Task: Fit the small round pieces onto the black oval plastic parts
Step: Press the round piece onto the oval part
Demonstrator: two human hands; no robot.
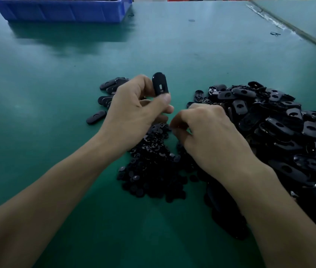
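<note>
1. Over the far edge of the heap of small round pieces, I have the left hand holding one black oval part upright. Its fingers and thumb pinch the lower end, and the slot faces me.
2. The right hand sits curled at that same edge, just beside the left. I cannot tell whether its fingers have a round piece between them.
3. The pieces are tiny, glossy and black on black, so I could lift two or none. A dropped one would be lost in the heap.
4. The oval is gripped at one end only, so pressing could twist it loose or seat the piece crooked.
5. My right forearm lies over the pile of loose ovals right of the heap, and a careless sweep could mix the two.
6. The worktop is matte green under dim light. A few ovals lie left of the heap, and a blue bin stands far beyond it.
</note>
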